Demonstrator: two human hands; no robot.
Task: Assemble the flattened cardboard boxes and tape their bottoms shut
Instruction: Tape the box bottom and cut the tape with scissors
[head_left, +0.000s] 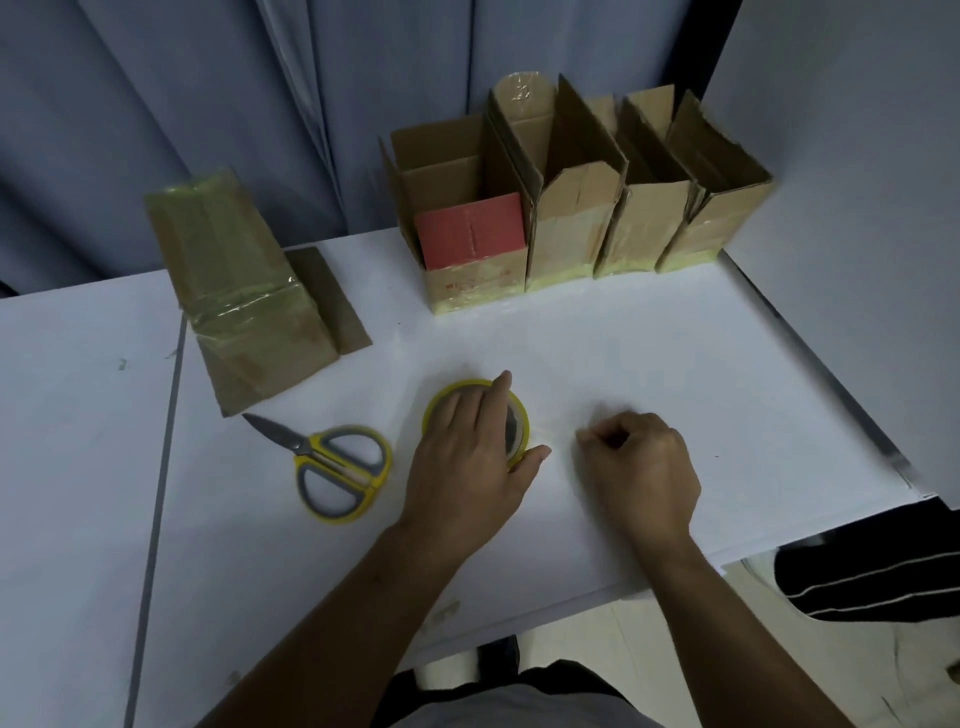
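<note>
A yellow tape roll lies flat on the white table in front of me. My left hand lies over it, with the fingers across its top and the thumb against its near rim. To the right, my right hand has its fingertips pinched together at the table surface, apparently on the clear tape's free end, which is too faint to be sure of. Several assembled cardboard boxes stand open-topped in a row at the back. A taped cardboard box lies tipped on its side at the back left.
Yellow-handled scissors lie shut left of the tape roll, blades pointing away. A seam splits the white table at the left. The table's right edge runs diagonally. Grey curtains hang behind. A striped dark trouser leg shows at lower right.
</note>
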